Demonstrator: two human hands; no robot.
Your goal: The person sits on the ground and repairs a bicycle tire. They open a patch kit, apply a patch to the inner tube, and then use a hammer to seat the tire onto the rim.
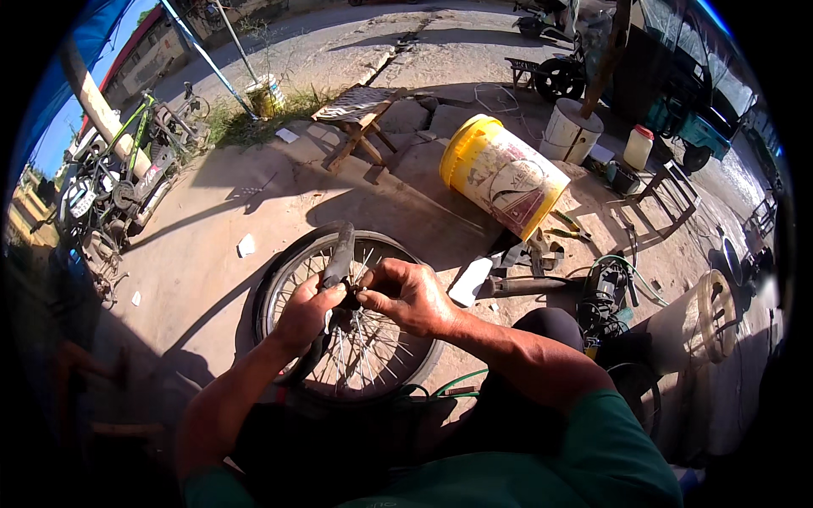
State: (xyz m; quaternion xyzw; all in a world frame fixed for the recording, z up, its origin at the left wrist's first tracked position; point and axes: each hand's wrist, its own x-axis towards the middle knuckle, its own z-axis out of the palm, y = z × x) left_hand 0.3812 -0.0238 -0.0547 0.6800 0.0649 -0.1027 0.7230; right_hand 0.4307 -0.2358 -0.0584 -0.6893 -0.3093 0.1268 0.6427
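Note:
A dark grey inner tube [341, 254] stands up between my hands in a folded length, above the spokes of a wheel. My left hand [306, 317] is closed round the lower part of this tube, with the thumb along it. Curled inward from the right, my right hand [415, 296] pinches at the tube's dark lower part with thumb and forefinger; the exact spot is shaded. Beneath both hands lies the spoked wheel with its black tyre [271, 296], flat on the ground in front of me. More of the tube hangs down below my left hand.
A yellow bucket [500, 173] lies tipped over ahead. Pliers [569, 227], a white piece [471, 282] and a dark machine with a hose [603, 296] are to the right. A wooden stool [360, 118] stands farther off; bicycles [118, 182] crowd the left.

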